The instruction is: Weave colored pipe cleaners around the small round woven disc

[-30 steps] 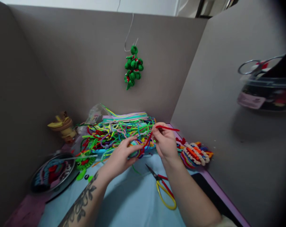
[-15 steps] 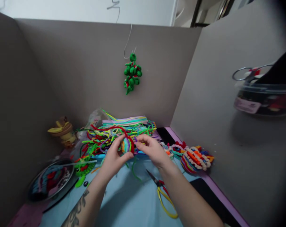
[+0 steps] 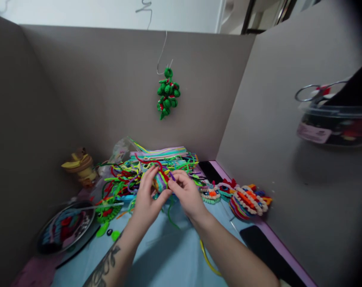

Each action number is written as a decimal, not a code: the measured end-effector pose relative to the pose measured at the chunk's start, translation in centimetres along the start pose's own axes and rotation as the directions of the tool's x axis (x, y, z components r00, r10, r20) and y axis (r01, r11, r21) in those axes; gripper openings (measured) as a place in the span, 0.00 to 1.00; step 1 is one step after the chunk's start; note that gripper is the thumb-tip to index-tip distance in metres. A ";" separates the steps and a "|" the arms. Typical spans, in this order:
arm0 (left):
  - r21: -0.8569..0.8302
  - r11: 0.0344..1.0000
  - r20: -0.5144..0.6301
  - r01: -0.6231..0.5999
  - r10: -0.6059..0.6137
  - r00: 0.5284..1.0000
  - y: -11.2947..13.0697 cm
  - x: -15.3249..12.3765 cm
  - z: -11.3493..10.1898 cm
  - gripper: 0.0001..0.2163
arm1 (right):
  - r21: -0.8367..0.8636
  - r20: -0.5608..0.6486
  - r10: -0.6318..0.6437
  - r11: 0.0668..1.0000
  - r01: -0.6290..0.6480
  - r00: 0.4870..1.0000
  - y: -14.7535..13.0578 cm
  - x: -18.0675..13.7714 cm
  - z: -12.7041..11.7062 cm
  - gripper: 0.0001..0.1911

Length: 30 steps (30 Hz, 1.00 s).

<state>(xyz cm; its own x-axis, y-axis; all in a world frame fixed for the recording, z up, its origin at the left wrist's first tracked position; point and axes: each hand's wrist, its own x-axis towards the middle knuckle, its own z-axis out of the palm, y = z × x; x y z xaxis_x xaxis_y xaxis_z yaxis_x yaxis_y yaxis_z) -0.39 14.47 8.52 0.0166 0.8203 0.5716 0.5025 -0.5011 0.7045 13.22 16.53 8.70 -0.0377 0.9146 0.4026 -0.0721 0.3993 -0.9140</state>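
Observation:
My left hand [image 3: 148, 195] curls around a small ball of striped pipe cleaners [image 3: 160, 182], with thumb below and fingers on top. Coloured bands of purple, yellow, green and red run over the ball. A loose red pipe cleaner [image 3: 148, 160] sticks up from it towards the upper left. At the ball's right side my right hand [image 3: 185, 193] is closed, thumb and fingertips together by a short purple pipe cleaner end [image 3: 172, 175]. Behind both hands lies a pile of mixed pipe cleaners [image 3: 124, 175]. Yellow-handled scissors [image 3: 209, 261] are mostly hidden under my right forearm.
Finished striped pipe-cleaner pieces [image 3: 248, 201] sit at the right wall. A green leafy ornament [image 3: 168, 93] hangs on a wire. A round mirror [image 3: 91, 227] and a small pot [image 3: 82, 169] stand left. A clear bin [image 3: 333, 123] hangs on the right panel.
My right hand and forearm have shifted left and closer to the ball, covering more of the scissors. The loose red end has swung left. My left hand still holds the ball.

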 end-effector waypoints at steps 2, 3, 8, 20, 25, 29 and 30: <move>-0.147 0.979 0.056 0.141 -0.134 0.989 0.0 0.2 -0.1 0.29 | -0.079 0.010 -0.036 0.996 0.036 0.999 -0.3 0.0 -0.3 0.07; -0.217 0.953 0.089 0.211 -0.196 0.977 0.0 0.3 -0.1 0.30 | -0.108 0.021 -0.045 0.993 0.047 0.999 -0.4 0.0 -0.4 0.07; -0.344 0.879 0.118 0.329 -0.308 0.944 -0.7 0.4 -0.2 0.33 | -0.147 0.184 -0.041 0.987 0.069 0.982 -0.9 0.1 -0.6 0.03; -0.177 0.962 0.217 0.209 -0.169 0.961 -0.5 0.5 -1.2 0.25 | -0.109 0.223 0.010 0.994 0.015 0.975 -1.4 1.5 -4.7 0.12; -0.227 0.948 0.346 0.222 -0.134 0.929 -0.1 0.5 -1.3 0.24 | -0.005 0.413 -0.009 1.000 0.013 0.911 -1.2 1.5 -4.7 0.15; -0.241 0.948 0.405 0.210 -0.098 0.909 0.0 0.3 -1.4 0.23 | 0.039 0.483 0.029 0.998 -0.055 0.875 -1.2 1.4 -4.1 0.14; -0.240 0.946 0.418 0.218 -0.102 0.903 0.0 0.3 -1.4 0.23 | 0.043 0.477 0.037 0.997 -0.065 0.878 -1.3 1.4 -4.0 0.13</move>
<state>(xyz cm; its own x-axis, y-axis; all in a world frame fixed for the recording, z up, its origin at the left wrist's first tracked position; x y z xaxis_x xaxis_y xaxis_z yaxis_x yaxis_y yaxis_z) -1.59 14.32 9.21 0.3251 0.9067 0.2686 0.2717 -0.3616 0.8919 17.21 17.53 10.20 -0.5108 0.7879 0.3439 -0.1119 0.3357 -0.9353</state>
